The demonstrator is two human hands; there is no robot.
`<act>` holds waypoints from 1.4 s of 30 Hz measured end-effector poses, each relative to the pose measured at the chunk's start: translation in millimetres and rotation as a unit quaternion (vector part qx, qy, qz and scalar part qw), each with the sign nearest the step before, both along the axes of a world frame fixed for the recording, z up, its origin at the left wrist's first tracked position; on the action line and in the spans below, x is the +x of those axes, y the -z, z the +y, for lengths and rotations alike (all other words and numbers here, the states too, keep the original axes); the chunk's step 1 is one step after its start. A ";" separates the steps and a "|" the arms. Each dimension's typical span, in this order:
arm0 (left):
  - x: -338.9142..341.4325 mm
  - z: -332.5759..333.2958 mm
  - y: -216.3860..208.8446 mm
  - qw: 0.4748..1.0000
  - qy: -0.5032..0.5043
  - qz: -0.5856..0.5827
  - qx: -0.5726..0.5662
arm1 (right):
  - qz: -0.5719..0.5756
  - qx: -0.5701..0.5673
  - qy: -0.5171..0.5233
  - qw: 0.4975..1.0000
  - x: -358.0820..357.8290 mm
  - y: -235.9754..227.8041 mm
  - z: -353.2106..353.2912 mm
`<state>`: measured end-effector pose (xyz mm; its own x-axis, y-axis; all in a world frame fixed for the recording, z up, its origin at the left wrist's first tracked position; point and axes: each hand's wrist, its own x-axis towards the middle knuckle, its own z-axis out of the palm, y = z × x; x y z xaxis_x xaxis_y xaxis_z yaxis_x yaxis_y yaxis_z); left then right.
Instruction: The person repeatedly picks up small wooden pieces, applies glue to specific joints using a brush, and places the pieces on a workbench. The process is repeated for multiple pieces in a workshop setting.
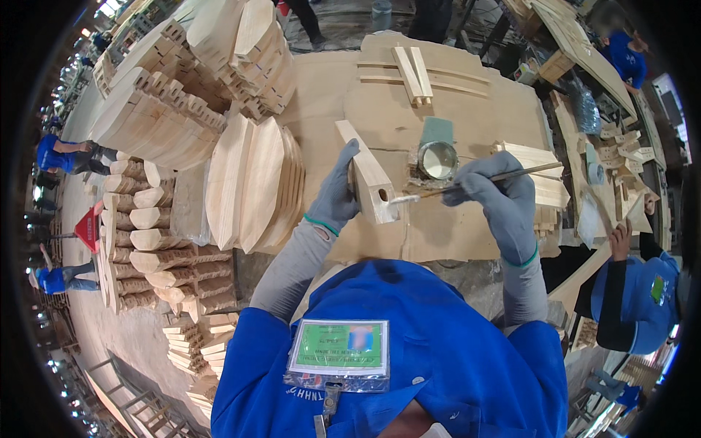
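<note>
My left hand (336, 191), in a grey glove, is closed around a pale wooden piece (371, 175) with a dark oval hole near its near end. In my right gloved hand (502, 203) is a thin-handled brush (523, 172). Its white-coated tip touches or nearly touches the wood's end beside the hole; I cannot tell which. White shows on that end too. Just beyond the brush, a round cup (440, 162) of white, glue-like liquid stands on the cardboard-covered table (321, 95).
Curved wooden panels (255, 182) are stacked to the left, with taller stacks (157, 120) behind. Wooden strips (415, 77) lie at the table's far side. More wooden pieces (537, 171) sit beyond my right hand. A co-worker (635, 299) in blue handles wood at the right.
</note>
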<state>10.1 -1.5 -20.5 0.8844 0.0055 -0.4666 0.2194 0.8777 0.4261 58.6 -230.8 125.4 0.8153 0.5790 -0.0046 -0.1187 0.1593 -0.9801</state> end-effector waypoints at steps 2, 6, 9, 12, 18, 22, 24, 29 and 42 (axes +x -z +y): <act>5.3 -3.0 1.1 1.000 -0.009 0.002 0.009 | -0.103 -0.044 -0.061 0.992 1.8 -5.7 8.8; 9.1 -11.3 0.7 0.999 -0.022 0.023 0.043 | -0.358 -0.161 -0.115 0.913 9.2 -2.9 25.9; 11.0 -9.5 2.6 0.999 -0.026 0.020 0.043 | -0.419 -0.167 -0.105 0.886 8.4 -4.4 26.0; 13.3 -8.8 8.6 0.997 -0.041 0.026 0.061 | -0.412 -0.180 -0.125 0.884 8.5 -5.3 28.4; 18.9 -4.1 19.2 0.995 -0.068 -0.001 0.070 | -0.356 -0.267 -0.131 0.886 12.4 -11.5 21.9; 21.7 -5.9 22.2 0.989 -0.087 0.005 0.116 | -0.293 -0.240 -0.121 0.918 13.3 -13.2 21.5; 22.4 -9.6 16.5 0.989 -0.087 0.010 0.120 | -0.292 -0.221 -0.090 0.926 17.1 -7.4 18.2; 9.6 -5.9 17.8 0.961 -0.089 -0.088 0.246 | -0.362 -0.147 -0.054 0.919 6.7 -1.6 -2.3; 16.7 -11.1 -11.8 0.996 -0.087 0.020 -0.026 | -0.502 -0.010 0.071 0.862 -38.5 73.8 -0.9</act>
<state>26.8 -12.6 -8.7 0.8531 0.1329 -0.5045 0.0770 0.9244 0.3737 20.1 -231.7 51.6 0.4761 0.4814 0.7359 0.8104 0.0847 -0.5797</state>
